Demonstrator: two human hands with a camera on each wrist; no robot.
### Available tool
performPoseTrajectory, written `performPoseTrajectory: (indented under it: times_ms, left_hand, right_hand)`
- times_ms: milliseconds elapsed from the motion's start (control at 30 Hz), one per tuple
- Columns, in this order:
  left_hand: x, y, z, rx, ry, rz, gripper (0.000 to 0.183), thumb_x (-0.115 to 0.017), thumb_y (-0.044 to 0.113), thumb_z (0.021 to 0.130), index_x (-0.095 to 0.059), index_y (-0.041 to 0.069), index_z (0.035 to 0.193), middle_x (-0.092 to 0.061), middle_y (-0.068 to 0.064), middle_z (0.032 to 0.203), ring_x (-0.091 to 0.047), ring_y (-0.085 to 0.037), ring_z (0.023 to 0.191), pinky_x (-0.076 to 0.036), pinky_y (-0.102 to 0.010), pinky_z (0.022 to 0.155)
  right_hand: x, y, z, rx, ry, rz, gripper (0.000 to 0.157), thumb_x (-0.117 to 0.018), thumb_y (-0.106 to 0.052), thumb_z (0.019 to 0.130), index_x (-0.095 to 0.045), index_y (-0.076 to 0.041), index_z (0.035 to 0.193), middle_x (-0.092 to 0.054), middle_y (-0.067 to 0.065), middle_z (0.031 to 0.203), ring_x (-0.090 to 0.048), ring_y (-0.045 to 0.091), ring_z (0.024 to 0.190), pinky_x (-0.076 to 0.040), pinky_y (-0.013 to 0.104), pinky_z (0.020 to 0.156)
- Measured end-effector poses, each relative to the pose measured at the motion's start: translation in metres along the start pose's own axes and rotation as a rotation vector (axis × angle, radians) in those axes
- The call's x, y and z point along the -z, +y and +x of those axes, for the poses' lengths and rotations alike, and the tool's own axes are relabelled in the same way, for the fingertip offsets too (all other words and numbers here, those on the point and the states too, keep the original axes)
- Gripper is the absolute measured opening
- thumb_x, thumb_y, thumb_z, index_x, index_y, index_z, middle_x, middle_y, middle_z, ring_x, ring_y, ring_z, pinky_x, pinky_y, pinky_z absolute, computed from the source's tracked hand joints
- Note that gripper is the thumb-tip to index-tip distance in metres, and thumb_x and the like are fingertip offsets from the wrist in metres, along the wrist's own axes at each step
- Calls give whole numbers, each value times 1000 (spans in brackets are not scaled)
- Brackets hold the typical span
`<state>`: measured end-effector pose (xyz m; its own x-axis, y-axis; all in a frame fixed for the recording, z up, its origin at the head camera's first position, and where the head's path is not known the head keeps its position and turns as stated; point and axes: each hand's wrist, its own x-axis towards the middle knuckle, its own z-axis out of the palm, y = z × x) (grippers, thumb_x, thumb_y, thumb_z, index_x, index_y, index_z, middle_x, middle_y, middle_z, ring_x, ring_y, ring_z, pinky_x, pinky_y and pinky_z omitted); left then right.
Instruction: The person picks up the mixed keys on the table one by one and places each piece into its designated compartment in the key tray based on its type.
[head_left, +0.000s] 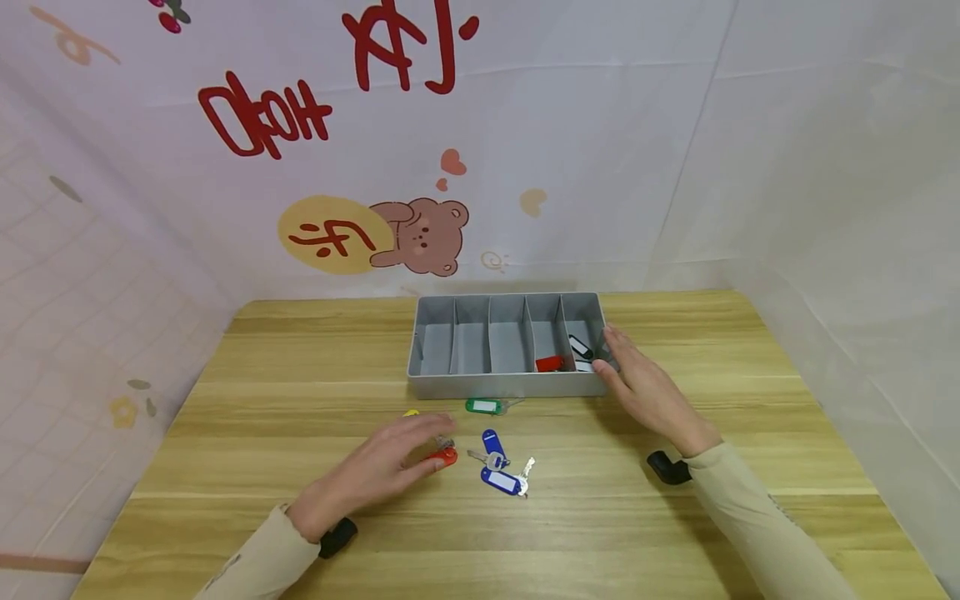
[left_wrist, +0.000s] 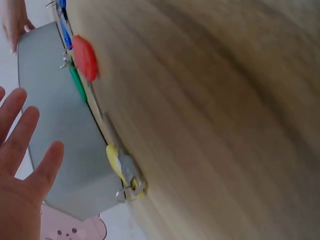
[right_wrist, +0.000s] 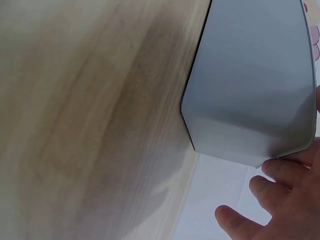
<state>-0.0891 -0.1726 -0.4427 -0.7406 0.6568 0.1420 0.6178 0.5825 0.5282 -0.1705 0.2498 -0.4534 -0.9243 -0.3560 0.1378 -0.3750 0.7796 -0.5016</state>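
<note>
My left hand (head_left: 382, 462) hovers over the tabletop with its fingers spread and nothing between them. Close by its thumb lies a red key tag (head_left: 447, 456), and a yellow key tag (left_wrist: 116, 161) with a key lies near the fingers. My right hand (head_left: 652, 387) rests against the right end of a grey divided tray (head_left: 495, 386), thumb over the front corner, fingers fairly straight along the end wall. Black tag (head_left: 580, 347) and red tag (head_left: 550, 363) sit in the two rightmost compartments; a whitish tag (head_left: 584, 366) lies partly hidden near the right thumb.
In front of the tray lies a green key tag (head_left: 484, 406) with its key. Nearer to me are two blue key tags (head_left: 501, 481) with keys, close together. Patterned white cloth (head_left: 600, 125) hangs behind the wooden table (head_left: 585, 542).
</note>
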Motion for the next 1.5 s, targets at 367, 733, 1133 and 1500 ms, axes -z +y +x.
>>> performPoseTrajectory:
  times_ms: [367, 733, 1133, 1500]
  left_hand:
    - [-3, -7, 11, 60, -134, -80, 40, -71, 21, 100, -65, 11, 138, -66, 3, 136, -59, -19, 128, -48, -45, 108]
    - [-5, -20, 16, 34, -187, -100, 29, -71, 21, 100, -72, 14, 129, -68, 6, 128, -62, -13, 118, -51, -40, 104]
    - [-5, -26, 21, -33, -189, 14, 18, -72, 18, 99, -76, 16, 117, -68, 6, 119, -63, -13, 112, -54, -38, 99]
    - [-5, -28, 25, -33, -205, 11, 12, -74, 13, 97, -78, 16, 108, -68, 7, 114, -64, -10, 108, -54, -35, 97]
  right_hand:
    - [1, -2, -1, -18, -14, 3, 72, -41, -44, 112, -20, 3, 163, -19, 19, 170, -20, 41, 155, -23, 61, 120]
    - [2, -4, 0, -8, -12, 6, 72, -43, -43, 112, -21, 4, 162, -20, 22, 169, -21, 42, 154, -24, 61, 120]
    - [3, -4, -1, -20, -17, -3, 73, -43, -45, 111, -21, 3, 163, -22, 22, 168, -23, 43, 154, -25, 62, 119]
    - [3, -2, -1, -19, -21, -1, 73, -43, -45, 111, -21, 2, 163, -22, 21, 169, -22, 41, 155, -25, 61, 120]
